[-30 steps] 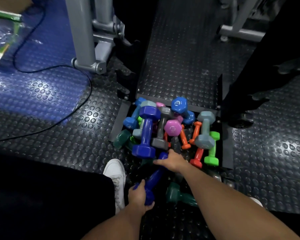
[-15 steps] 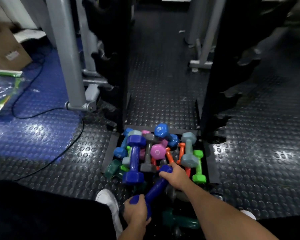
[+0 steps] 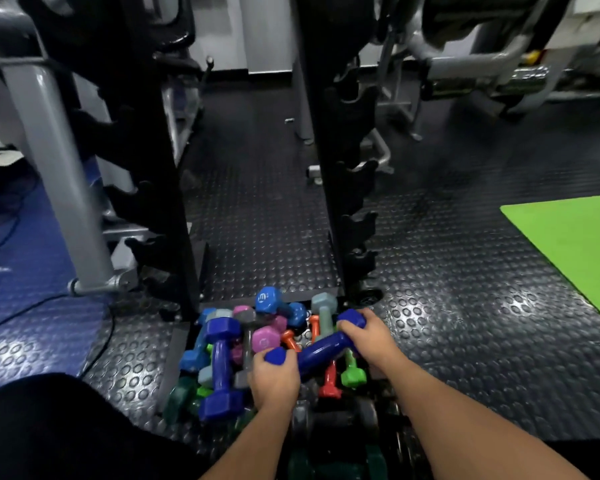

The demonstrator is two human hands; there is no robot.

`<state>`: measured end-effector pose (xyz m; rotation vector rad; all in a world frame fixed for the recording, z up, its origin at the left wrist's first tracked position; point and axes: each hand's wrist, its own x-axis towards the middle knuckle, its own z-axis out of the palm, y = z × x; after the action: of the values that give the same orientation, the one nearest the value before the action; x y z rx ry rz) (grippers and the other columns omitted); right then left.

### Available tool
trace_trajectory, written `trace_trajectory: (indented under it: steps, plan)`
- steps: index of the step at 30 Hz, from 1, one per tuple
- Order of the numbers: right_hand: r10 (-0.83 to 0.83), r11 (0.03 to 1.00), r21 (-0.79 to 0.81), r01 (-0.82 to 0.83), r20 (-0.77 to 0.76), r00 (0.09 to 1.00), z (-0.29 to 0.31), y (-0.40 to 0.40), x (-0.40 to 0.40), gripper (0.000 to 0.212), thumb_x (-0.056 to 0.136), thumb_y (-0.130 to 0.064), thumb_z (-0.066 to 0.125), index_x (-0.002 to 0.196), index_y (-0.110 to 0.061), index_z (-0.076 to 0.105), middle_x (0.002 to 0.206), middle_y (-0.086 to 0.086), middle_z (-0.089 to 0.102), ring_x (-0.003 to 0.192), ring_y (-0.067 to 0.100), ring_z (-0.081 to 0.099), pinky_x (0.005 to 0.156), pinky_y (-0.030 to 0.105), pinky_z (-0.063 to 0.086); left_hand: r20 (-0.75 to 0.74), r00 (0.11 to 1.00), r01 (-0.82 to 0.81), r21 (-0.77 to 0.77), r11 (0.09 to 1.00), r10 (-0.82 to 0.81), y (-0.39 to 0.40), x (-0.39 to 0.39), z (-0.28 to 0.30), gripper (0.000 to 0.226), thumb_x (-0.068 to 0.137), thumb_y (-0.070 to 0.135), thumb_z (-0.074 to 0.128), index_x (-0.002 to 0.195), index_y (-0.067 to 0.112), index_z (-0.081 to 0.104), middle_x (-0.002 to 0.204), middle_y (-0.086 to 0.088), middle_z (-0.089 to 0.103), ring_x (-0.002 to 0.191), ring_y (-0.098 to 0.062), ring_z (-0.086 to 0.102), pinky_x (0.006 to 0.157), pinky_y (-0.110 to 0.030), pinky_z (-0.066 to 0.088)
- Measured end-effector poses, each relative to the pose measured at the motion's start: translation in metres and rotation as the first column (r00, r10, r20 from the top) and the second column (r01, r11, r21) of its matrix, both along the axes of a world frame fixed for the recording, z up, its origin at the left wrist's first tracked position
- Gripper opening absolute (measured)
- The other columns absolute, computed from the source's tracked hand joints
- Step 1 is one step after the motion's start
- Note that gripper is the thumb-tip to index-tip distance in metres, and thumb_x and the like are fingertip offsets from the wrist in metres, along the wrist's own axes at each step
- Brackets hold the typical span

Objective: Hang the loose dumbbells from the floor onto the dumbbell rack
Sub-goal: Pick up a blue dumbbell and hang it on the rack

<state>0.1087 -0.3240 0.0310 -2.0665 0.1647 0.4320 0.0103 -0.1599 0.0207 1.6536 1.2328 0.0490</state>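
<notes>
Item: blue dumbbell (image 3: 321, 349), coated, glossy, hex-ended, with a thick rounded bar. You held it by both ends above the pile (image 3: 243, 344), tilted, its far end higher. Your left hand (image 3: 274, 379) was curled round the near head; your right hand (image 3: 373, 337) was curled round the far head. The bar between them was bare.

Handling, as judged: dense and stiff, heavy for its size. The smooth coating looked slick under the lights, so a grip on the bar would probably have served better than the heads when seating it in a cradle.

Lot remaining on the floor (image 3: 264, 220): a heap of small coated dumbbells at the foot of the rack, in blue, pink, orange, green, grey and teal, lying crossed over one another. A second large blue dumbbell (image 3: 221, 363) lay at the left of the heap. Darker ones lay nearer you, dim and hard to tell apart.

Dumbbell rack (image 3: 347, 174): two black uprights with notched cradles stepped up each. Every cradle in view held nothing.

Floor: black rubber, studded with round raised dots.
</notes>
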Motion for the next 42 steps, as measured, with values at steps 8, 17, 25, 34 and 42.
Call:
trace_trajectory:
  steps: [8, 17, 25, 34, 42]
  plan:
    - [-0.17, 0.984, 0.073, 0.163, 0.114, 0.979, 0.026, -0.058, 0.038, 0.021, 0.086, -0.031, 0.077, 0.097, -0.021, 0.062, 0.081, -0.007, 0.066, 0.075, 0.016, 0.062, 0.078, 0.033, 0.05, 0.08, 0.983, 0.169, -0.002, 0.986, -0.168, -0.043, 0.059, 0.032, 0.046, 0.072, 0.057, 0.068, 0.108, 0.03, 0.058, 0.106, -0.005, 0.064, 0.088, -0.025, 0.062, 0.083, -0.036, 0.051]
    - [-0.291, 0.953, 0.147, 0.266, 0.181, 0.94, 0.055, -0.12, 0.127, 0.02, 0.083, -0.028, 0.078, 0.095, -0.018, 0.066, 0.087, 0.008, 0.07, 0.068, 0.023, 0.064, 0.067, 0.051, 0.059, 0.247, 0.966, 0.122, -0.157, 0.98, -0.081, -0.101, 0.157, 0.061, 0.044, 0.084, 0.053, 0.054, 0.08, 0.011, 0.067, 0.086, -0.013, 0.07, 0.071, -0.028, 0.063, 0.066, -0.036, 0.052]
    - [-0.156, 0.987, 0.09, 0.136, 0.277, 0.948, 0.078, -0.117, 0.249, 0.047, 0.057, -0.049, 0.091, 0.086, -0.019, 0.07, 0.085, 0.008, 0.073, 0.072, 0.018, 0.064, 0.064, 0.043, 0.062, 0.263, 0.913, -0.107, -0.583, 0.805, 0.312, -0.147, 0.223, 0.055, 0.028, 0.086, 0.038, 0.057, 0.081, 0.01, 0.059, 0.092, -0.021, 0.064, 0.071, -0.038, 0.067, 0.051, -0.048, 0.059]
    - [0.175, 0.982, 0.042, -0.184, 0.165, 0.971, 0.077, -0.026, 0.332, 0.03, 0.092, -0.027, 0.064, 0.063, -0.021, 0.069, 0.057, -0.003, 0.062, 0.058, 0.022, 0.056, 0.052, 0.033, 0.046, 0.0, 0.752, -0.336, -0.86, 0.383, 0.659, -0.151, 0.262, 0.063, 0.033, 0.095, 0.036, 0.052, 0.114, 0.009, 0.051, 0.129, -0.019, 0.046, 0.092, -0.039, 0.057, 0.042, -0.042, 0.056]
    - [0.169, 0.904, 0.418, -0.096, -0.142, 0.975, 0.059, 0.007, 0.332, 0.04, 0.093, -0.056, 0.046, 0.084, -0.021, 0.061, 0.075, -0.004, 0.067, 0.078, 0.015, 0.054, 0.07, 0.034, 0.04, -0.034, 0.759, -0.274, -0.922, 0.272, 0.651, -0.121, 0.262, 0.055, 0.027, 0.101, 0.026, 0.038, 0.122, 0.014, 0.05, 0.123, -0.013, 0.049, 0.115, -0.041, 0.051, 0.076, -0.063, 0.054]
